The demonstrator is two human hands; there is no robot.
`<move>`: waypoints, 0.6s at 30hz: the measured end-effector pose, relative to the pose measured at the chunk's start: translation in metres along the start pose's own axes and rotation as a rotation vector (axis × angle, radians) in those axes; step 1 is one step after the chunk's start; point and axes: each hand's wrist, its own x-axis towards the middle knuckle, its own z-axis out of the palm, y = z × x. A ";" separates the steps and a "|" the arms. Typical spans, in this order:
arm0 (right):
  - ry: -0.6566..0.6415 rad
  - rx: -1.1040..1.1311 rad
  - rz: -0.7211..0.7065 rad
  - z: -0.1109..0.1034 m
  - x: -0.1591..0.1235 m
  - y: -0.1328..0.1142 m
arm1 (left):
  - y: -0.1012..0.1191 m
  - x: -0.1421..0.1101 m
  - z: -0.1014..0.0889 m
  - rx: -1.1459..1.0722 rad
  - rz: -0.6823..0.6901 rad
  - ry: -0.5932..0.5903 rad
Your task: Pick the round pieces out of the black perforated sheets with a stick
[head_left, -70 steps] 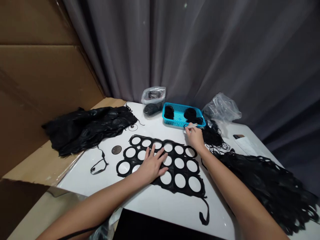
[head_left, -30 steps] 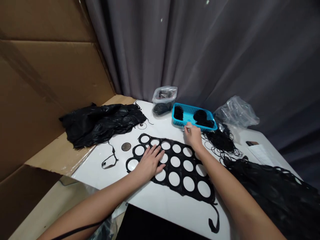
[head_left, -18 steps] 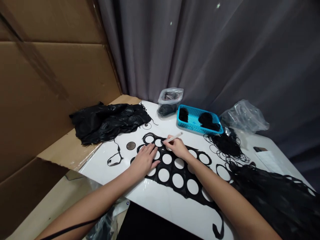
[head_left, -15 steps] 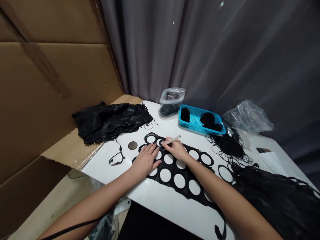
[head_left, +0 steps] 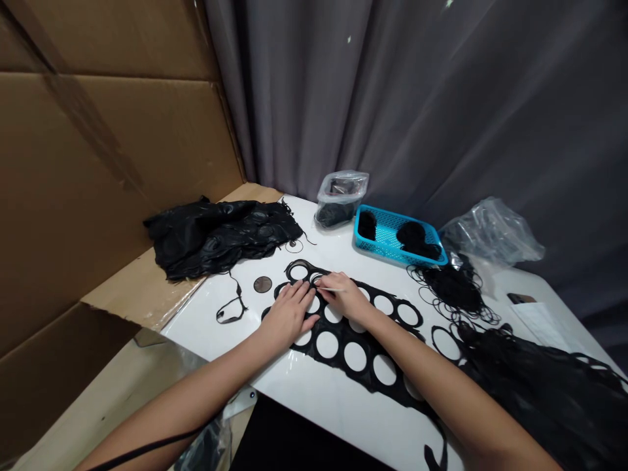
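Observation:
A black sheet [head_left: 363, 378] with rows of round cut-outs lies flat on the white table. My left hand [head_left: 289, 315] presses on its left part, palm down with fingers stretched. Beside it, my right hand [head_left: 347, 299] pinches a thin white pen-like tool [head_left: 332, 289], whose exact kind I cannot make out. The tool's tip is at a hole near the sheet's far left end, where a thin black ring shows, close to my left fingertips. Part of the sheet is hidden under my right forearm. A dark mesh-like disc [head_left: 263, 284] rests left of the sheet.
Crumpled black sheets [head_left: 220, 235] lie at back left by cardboard [head_left: 112, 137]. A plastic bag [head_left: 338, 203] and blue basket [head_left: 397, 248] with black pieces stand behind. At right are thin black rings [head_left: 454, 288], a black heap [head_left: 534, 386] and a clear bag [head_left: 495, 229].
My right hand has turned and the tool now lies lower, its rear end swung down toward me. My left hand stays on the sheet. The whole view has shifted slightly.

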 end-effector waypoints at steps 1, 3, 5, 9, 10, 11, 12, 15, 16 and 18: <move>-0.025 -0.069 -0.042 0.000 0.000 0.000 | 0.000 0.000 -0.001 0.003 -0.001 -0.007; -0.023 -0.172 -0.047 -0.004 0.004 0.004 | 0.000 0.001 -0.002 0.007 -0.006 -0.017; 0.078 -0.232 0.097 -0.015 0.011 0.017 | 0.001 0.001 -0.002 0.003 -0.010 -0.015; 0.374 -0.187 0.489 -0.044 0.027 0.052 | 0.002 0.001 -0.001 0.017 -0.016 -0.004; 0.412 -0.119 0.547 -0.048 0.030 0.058 | 0.002 0.001 -0.001 0.024 -0.017 -0.004; 0.429 -0.044 0.591 -0.050 0.033 0.062 | 0.001 0.000 -0.001 0.026 -0.015 -0.003; 0.422 0.028 0.610 -0.050 0.035 0.063 | 0.000 -0.001 -0.003 0.019 -0.011 0.002; 0.327 0.149 0.567 -0.033 0.041 0.049 | -0.008 -0.005 -0.010 -0.016 -0.013 0.054; 0.293 0.200 0.544 -0.025 0.042 0.040 | -0.012 -0.007 -0.013 -0.017 -0.025 0.075; 0.225 0.326 0.488 -0.010 0.044 0.022 | -0.021 -0.011 -0.016 0.002 -0.060 0.105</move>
